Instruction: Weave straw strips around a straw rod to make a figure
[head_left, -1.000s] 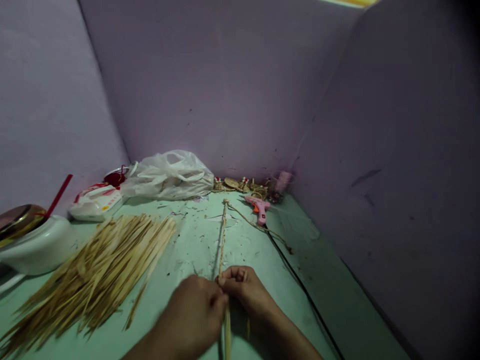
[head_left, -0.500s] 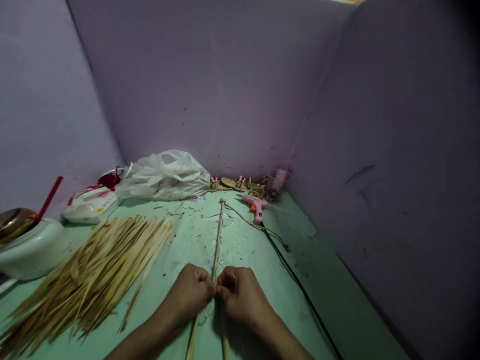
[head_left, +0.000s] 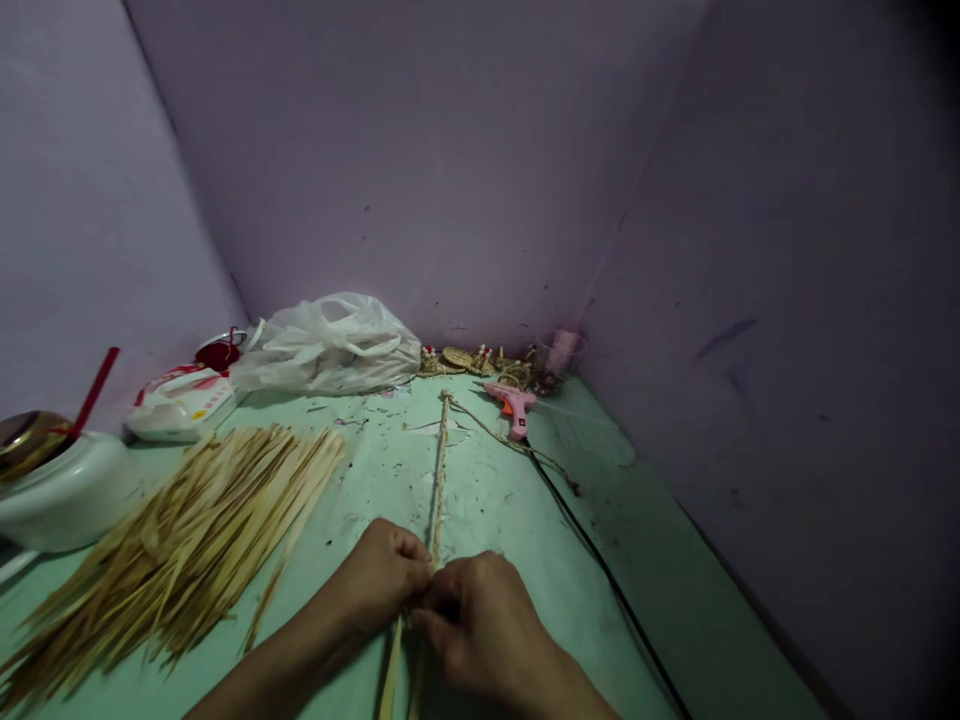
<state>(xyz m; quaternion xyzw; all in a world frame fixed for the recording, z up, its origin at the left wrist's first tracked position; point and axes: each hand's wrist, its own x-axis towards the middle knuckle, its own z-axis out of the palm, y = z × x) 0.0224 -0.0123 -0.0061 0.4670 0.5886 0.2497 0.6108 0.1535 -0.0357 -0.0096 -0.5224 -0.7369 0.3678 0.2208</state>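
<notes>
A thin braided straw cord (head_left: 440, 480) runs from a knot at the far part of the green table down to my hands. My left hand (head_left: 386, 575) pinches the cord's near end from the left. Close against it on the right, my right hand (head_left: 480, 610) is closed on a straw strand, its fingertips partly hidden. Loose pale strands (head_left: 391, 670) hang toward me below the hands. To the left lies a wide spread of dry straw strips (head_left: 202, 530).
A pink glue gun (head_left: 515, 405) with a black cable (head_left: 600, 565) lies to the right. Behind are a white plastic bag (head_left: 330, 345) and small straw ornaments (head_left: 469, 360). A white pot (head_left: 71, 495) and a wipes packet (head_left: 180, 400) stand left. Purple walls enclose the green table (head_left: 382, 480).
My right hand has moved slightly left and nearer me, crossing over the strands by my left hand. The near strands have drawn closer together. The view has shifted a little.
</notes>
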